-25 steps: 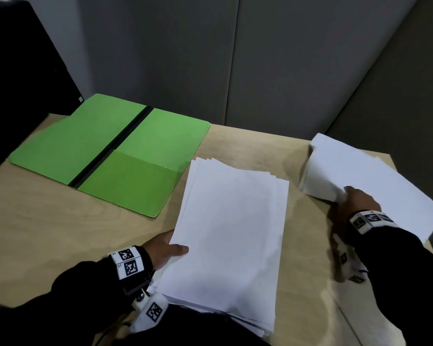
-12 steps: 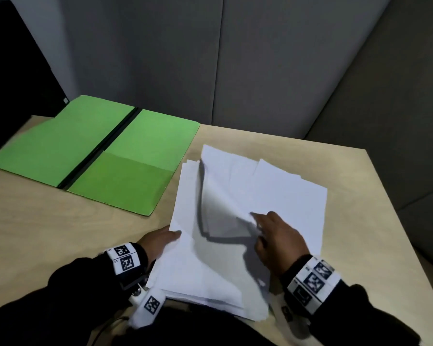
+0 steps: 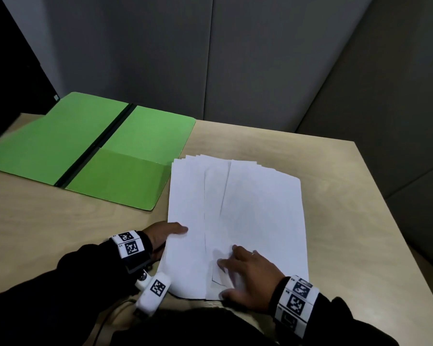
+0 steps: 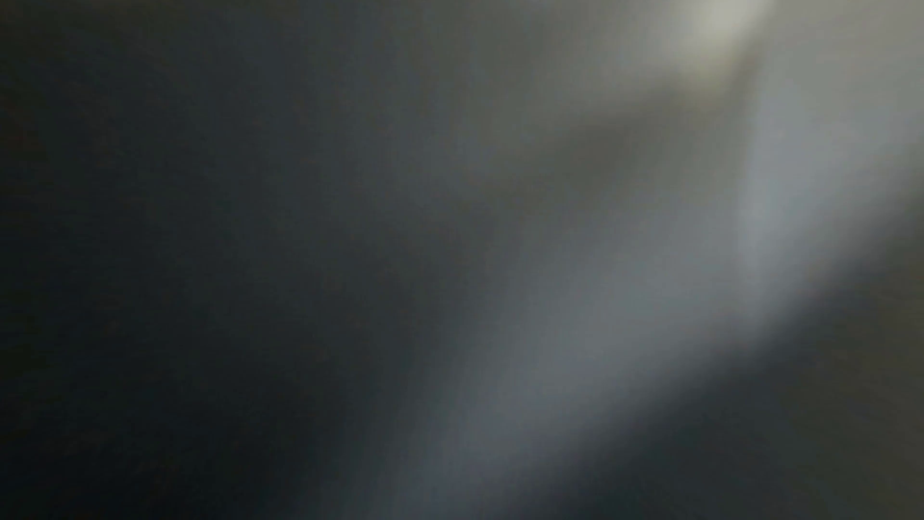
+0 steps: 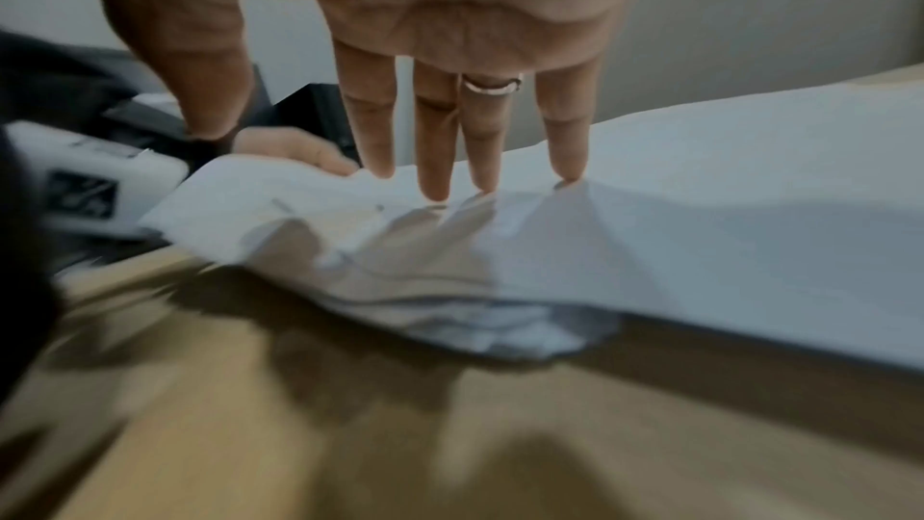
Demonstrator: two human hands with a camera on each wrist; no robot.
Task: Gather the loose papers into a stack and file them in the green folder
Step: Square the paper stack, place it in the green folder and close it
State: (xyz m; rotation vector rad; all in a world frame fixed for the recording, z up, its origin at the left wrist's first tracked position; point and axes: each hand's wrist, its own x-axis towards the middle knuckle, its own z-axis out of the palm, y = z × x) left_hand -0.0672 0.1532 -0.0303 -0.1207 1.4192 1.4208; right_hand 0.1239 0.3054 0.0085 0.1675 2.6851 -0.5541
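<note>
A fanned stack of white papers lies on the wooden table, just right of the open green folder. My left hand holds the stack's near-left edge, thumb on top and fingers hidden beneath. My right hand rests flat on the stack's near end with straight, spread fingers. In the right wrist view the right hand touches the top sheets with its fingertips, and the papers ripple at their near edge. The left wrist view is dark and blurred.
The table shows bare wood in front of the folder and to the right of the papers, up to its right edge. Grey partition walls stand close behind the table.
My right hand carried sheets from the table's far right over to the stack, laid them on it, and now lies flat on top. The left hand kept its hold.
</note>
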